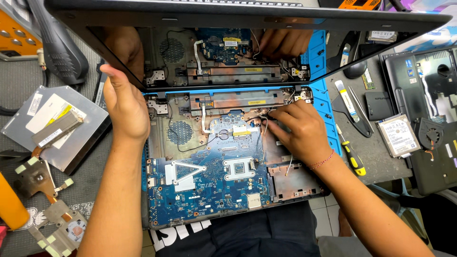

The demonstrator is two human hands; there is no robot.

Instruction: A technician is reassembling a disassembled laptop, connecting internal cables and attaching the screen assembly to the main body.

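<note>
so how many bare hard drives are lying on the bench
2. One hard drive lies right of the laptop, past the tweezers. Another drive sits at the top right behind the lid. More may be hidden.

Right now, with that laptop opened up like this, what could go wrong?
1. The left hand alone props the screen lid; if it slips, the lid could drop onto the right hand.
2. The right hand's fingers work among thin wires near the hinge; a tug might tear one.
3. The bare blue circuit board could get scratched.
</note>
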